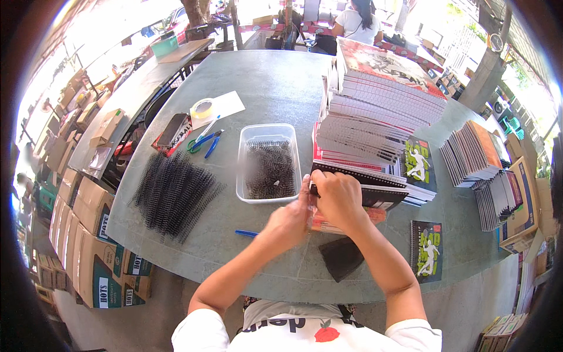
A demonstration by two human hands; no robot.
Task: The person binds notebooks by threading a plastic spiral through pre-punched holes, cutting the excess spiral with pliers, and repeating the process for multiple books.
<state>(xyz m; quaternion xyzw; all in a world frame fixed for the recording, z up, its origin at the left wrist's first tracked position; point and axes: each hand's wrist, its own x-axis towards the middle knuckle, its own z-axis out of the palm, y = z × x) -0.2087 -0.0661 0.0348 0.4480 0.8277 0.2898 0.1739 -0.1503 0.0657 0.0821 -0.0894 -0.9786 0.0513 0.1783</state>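
Note:
A black-covered book (382, 194) with a row of punched holes along its edge lies in front of me, at the near side of a tall book stack (381, 100). My right hand (340, 198) is closed over its left end, fingers bent down on the edge. Against that same end my left hand (287, 225) is pinched, its index finger pointing away from me; what lies between its fingertips is partly hidden. Beneath the hands shows a red-and-white book (375, 215). Left of them stands a clear plastic tub (241, 186) holding short black binding coils (270, 167).
Long black coils (176, 196) lie heaped at the left, near scissors (199, 141), a tape roll (202, 108) and a phone (174, 130). A blue pen (246, 233), a dark cloth-like piece (341, 258) and a coil-bound notebook (426, 251) lie nearby. More bound books (469, 155) are stacked right.

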